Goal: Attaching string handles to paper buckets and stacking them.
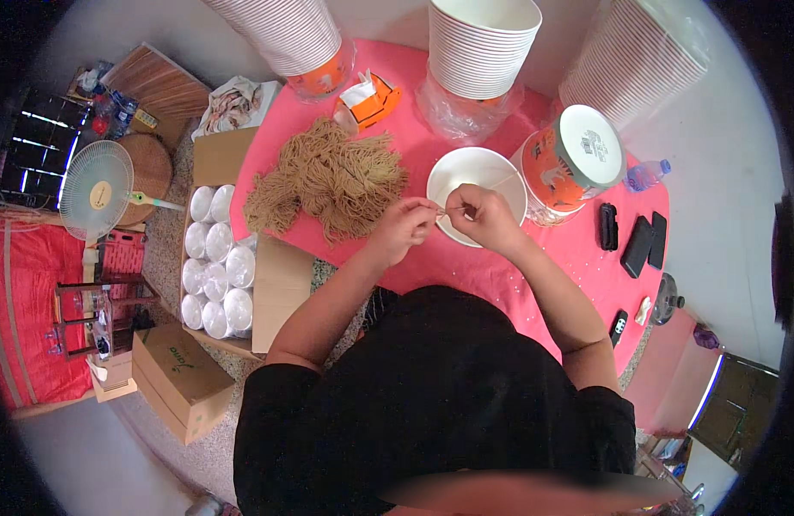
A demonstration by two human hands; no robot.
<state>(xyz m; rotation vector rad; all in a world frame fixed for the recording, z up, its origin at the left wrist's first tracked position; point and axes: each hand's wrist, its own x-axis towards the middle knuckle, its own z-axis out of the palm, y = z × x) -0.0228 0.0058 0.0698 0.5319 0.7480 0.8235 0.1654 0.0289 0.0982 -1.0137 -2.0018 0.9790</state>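
Note:
My left hand (405, 230) and my right hand (484, 219) meet over the near left part of a white paper bucket (467, 165) on the table. Both are closed in a pinch, fingertips nearly touching. Between them runs a short, thin strand (442, 211), too fine to make out fully. A thin line also lies across the bucket's inside, at its right. Just left of my hands spreads a tangled heap of tan cord (345, 176). To the right, an orange-and-white bucket (553, 168) stands upside down with its white base up.
The table has a pink cover (508, 279). Tall stacks of white buckets (483, 52) line its back, beside an orange tissue pack (371, 101). At right lie a bottle (646, 175) and phones (639, 247). A carton of wrapped white cups (216, 284) and a fan (98, 191) are at left.

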